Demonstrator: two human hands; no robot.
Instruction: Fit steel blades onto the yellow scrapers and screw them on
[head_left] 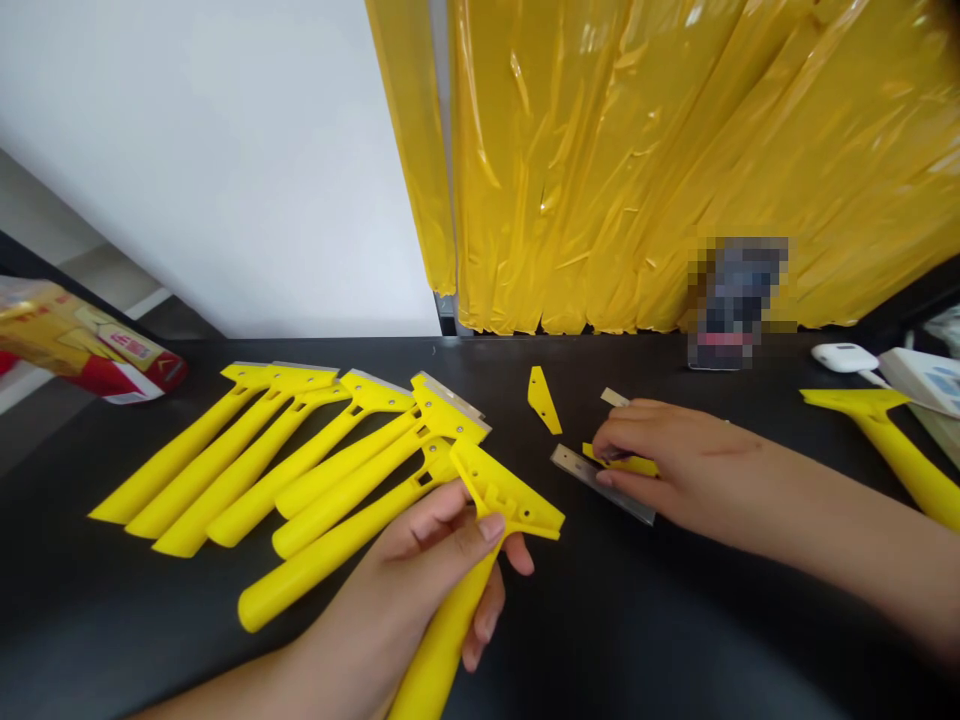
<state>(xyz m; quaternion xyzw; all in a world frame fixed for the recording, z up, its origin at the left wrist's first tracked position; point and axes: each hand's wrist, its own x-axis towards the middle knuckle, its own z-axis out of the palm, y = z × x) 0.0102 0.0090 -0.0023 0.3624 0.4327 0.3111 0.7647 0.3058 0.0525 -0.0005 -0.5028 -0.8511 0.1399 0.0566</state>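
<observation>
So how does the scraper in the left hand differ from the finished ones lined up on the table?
The held scraper is gripped by the left hand and lifted off the table; the row of scrapers lies flat and untouched. The held scraper's head is bare plastic with open slots; several in the row show a metal blade along the head's edge. Both are yellow plastic with long handles. The right hand rests on a metal blade nearby.

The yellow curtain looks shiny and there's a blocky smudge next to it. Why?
Head view: daylight glares off the crinkled plastic curtain in white streaks; the blocky patch is pixelated on purpose; the table edge and wall lines bend from the wide lens; the scrapers and both hands stay sharp.
</observation>
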